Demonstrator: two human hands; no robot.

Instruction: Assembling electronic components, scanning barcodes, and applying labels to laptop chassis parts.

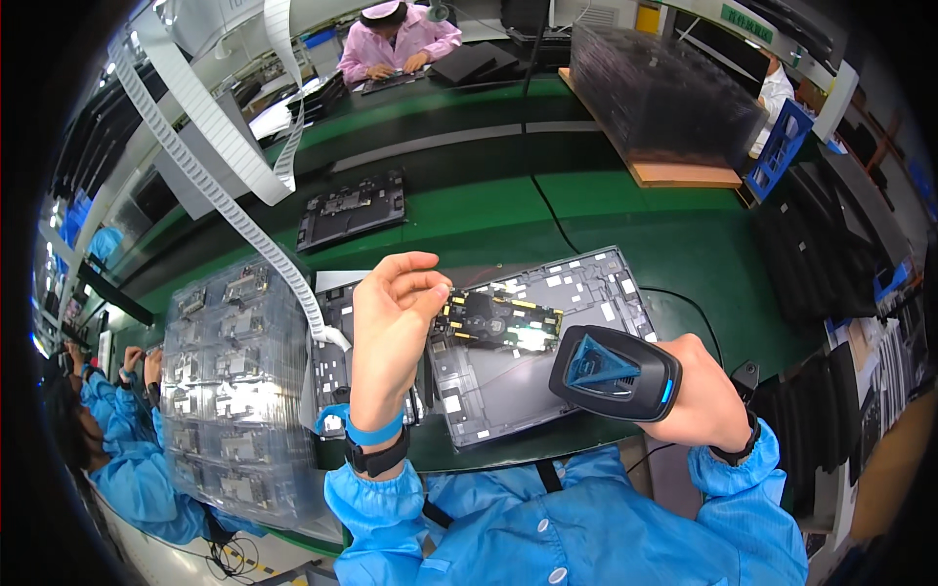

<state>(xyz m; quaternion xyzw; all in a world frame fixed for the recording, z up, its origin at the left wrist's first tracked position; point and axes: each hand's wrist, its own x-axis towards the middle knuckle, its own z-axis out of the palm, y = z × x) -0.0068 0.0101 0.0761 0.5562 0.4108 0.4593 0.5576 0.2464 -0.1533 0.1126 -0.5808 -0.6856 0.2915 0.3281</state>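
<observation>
In my left hand (396, 308) the fingers are curled, with thumb and fingertips pinched at the upper left corner of a dark circuit board (489, 314) with yellow strips. This board is over an open grey laptop casing (518, 391) dotted with small white pads; whether it rests on the casing I cannot tell. My right hand (699, 391) grips a black handheld barcode scanner (616, 373), its head above the casing's right part and close to the board. Around my left wrist is a blue strap (374, 433). Another laptop part (334, 376) lies partly hidden behind my left forearm.
Clear plastic trays of circuit boards (239, 391) are stacked at left. A laptop base (352, 207) lies farther back. A label strip (225, 210) hangs down near my left hand. Wrapped stacks (664, 98) stand on a wooden board (684, 176). Co-workers sit opposite and at left.
</observation>
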